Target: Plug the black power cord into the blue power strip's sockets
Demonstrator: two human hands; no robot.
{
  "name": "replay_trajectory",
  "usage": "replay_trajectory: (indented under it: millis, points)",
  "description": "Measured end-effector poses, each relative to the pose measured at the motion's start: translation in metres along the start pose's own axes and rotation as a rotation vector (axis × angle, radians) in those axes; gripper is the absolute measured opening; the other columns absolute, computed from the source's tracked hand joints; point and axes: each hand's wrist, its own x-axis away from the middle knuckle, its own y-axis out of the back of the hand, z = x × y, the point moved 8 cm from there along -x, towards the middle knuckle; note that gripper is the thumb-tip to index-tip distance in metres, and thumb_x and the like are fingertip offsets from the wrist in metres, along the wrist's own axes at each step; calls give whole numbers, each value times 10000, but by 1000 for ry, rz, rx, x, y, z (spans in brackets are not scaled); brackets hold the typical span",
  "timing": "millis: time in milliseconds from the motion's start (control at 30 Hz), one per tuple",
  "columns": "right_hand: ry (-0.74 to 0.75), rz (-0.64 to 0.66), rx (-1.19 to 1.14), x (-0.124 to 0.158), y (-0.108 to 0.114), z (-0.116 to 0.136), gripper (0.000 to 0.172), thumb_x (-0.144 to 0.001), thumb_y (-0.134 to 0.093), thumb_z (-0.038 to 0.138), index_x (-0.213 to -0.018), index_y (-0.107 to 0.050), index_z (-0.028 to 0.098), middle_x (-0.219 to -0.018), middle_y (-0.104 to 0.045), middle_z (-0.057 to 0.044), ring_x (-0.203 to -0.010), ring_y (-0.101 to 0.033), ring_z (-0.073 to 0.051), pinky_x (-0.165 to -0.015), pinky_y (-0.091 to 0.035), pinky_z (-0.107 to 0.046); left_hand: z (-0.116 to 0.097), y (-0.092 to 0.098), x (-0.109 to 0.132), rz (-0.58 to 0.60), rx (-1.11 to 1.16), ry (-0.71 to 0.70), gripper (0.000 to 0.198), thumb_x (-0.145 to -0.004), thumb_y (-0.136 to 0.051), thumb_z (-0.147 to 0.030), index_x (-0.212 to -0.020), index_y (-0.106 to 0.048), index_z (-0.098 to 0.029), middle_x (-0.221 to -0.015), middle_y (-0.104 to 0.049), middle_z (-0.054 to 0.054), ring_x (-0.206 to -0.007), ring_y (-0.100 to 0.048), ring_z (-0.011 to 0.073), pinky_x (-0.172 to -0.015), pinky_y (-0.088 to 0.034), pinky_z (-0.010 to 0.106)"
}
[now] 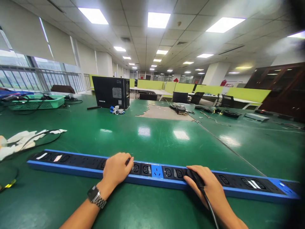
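Observation:
A long blue and black power strip (157, 171) lies across the green table in front of me. My left hand (118, 168) is wrapped over the strip left of its middle, fingers curled over the far side and thumb on top; a watch is on that wrist. My right hand (206, 181) grips a black power plug (195, 178) against the sockets right of the middle. The plug's black cord (209, 206) runs down toward me past the wrist. My fingers partly cover the plug, so I cannot tell how far it sits in a socket.
A black computer case (107, 92) stands at the back, blue and white gloves (116, 110) beside it. At the left are a green basket (40, 103) of cables and white gloves (21, 140). Cables and parts (179, 108) lie at the back right.

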Motion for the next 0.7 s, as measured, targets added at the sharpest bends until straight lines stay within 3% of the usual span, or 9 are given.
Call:
replay_trajectory:
  millis: [67, 167, 367, 533, 700]
  points:
    - [-76, -56, 32, -1, -2, -4, 338, -815, -569, 542, -937, -665, 242, -927, -691, -58, -851, -623, -223, -762, -512, -376, 0, 0, -1, 2, -5, 0, 296, -926, -423, -346, -802, -665, -228, -754, -687, 20, -740, -619, 188, -616, -352, 278]
    - [-120, -37, 25, -4, -5, -4, 363, -804, -553, 586, -902, -685, 262, -881, -694, -44, -796, -621, -215, -704, -510, -351, 0, 0, -1, 9, -13, 1, 301, -925, -422, -351, -798, -664, -227, -753, -689, 23, -737, -620, 185, -614, -355, 273]
    - [-155, -40, -29, -8, -1, -1, 382, -801, -533, 613, -869, -697, 274, -867, -699, -36, -788, -637, -216, -705, -515, -351, -1, 0, -1, 4, -12, 3, 296, -923, -424, -346, -800, -666, -228, -750, -688, 21, -734, -622, 184, -615, -368, 274]
    - [-16, -181, -79, -4, 9, 10, 291, -815, -593, 501, -889, -683, 234, -878, -703, -63, -824, -635, -222, -768, -515, -369, -1, 0, -1, 9, -8, 3, 296, -923, -422, -350, -803, -664, -227, -765, -693, 27, -745, -622, 184, -620, -368, 272]
    - [28, -117, -139, -8, 7, 9, 235, -788, -647, 448, -868, -696, 232, -835, -707, -58, -774, -642, -211, -716, -526, -345, -1, -2, -2, 15, -8, 1, 292, -922, -424, -344, -800, -664, -229, -753, -687, 26, -736, -619, 186, -610, -361, 276]
